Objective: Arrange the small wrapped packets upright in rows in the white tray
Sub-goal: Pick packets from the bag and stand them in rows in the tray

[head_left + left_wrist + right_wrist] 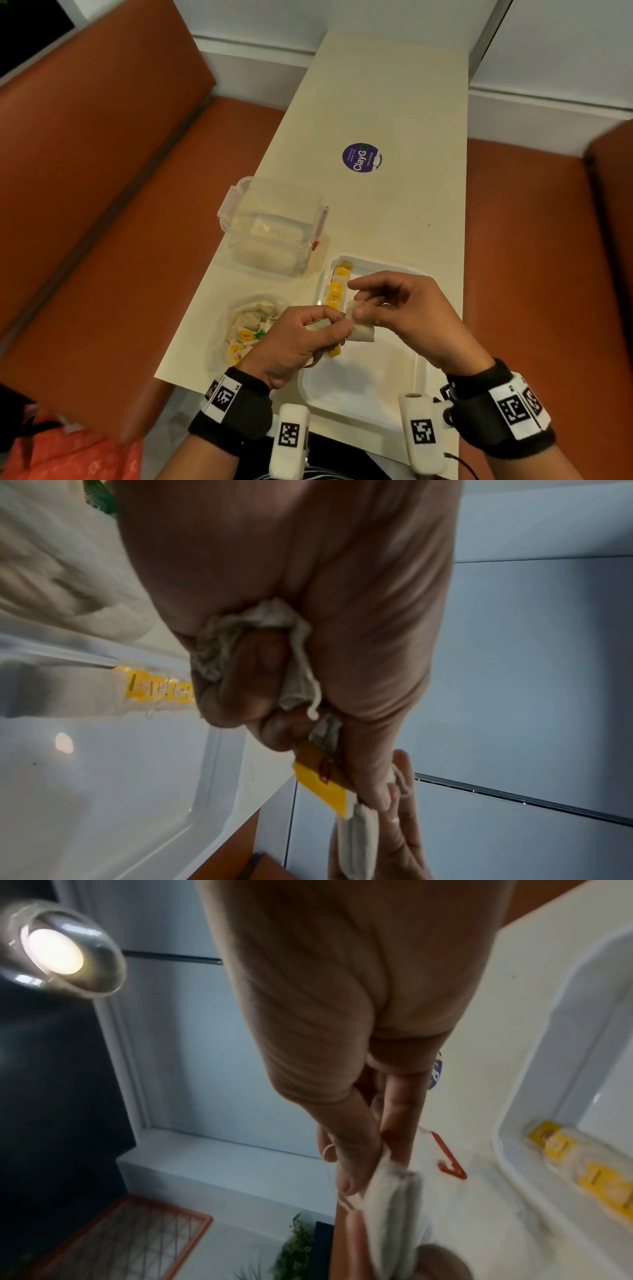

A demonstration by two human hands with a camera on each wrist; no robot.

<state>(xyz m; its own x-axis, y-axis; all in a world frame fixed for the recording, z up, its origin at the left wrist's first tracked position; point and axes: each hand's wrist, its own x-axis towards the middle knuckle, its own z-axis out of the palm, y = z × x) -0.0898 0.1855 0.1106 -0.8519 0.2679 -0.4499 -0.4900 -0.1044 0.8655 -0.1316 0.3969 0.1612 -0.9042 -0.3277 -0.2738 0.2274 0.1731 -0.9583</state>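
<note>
table (394, 113) cream, long | white tray (356, 387) near edge; row of packets (337, 291) standing along its left wall | left hand (294, 342) fist gripping packets, yellow tag (325, 788) showing | right hand (404, 308) pinching packet (359, 330) over tray

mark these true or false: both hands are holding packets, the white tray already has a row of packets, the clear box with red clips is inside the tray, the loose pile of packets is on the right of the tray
1. Both the left hand and right hand hold packets. True.
2. The white tray already has a row of packets along its left wall. True.
3. The clear box sits inside the tray. False: it stands on the table beyond it.
4. The loose pile lies right of the tray. False: it lies to its left.
</note>
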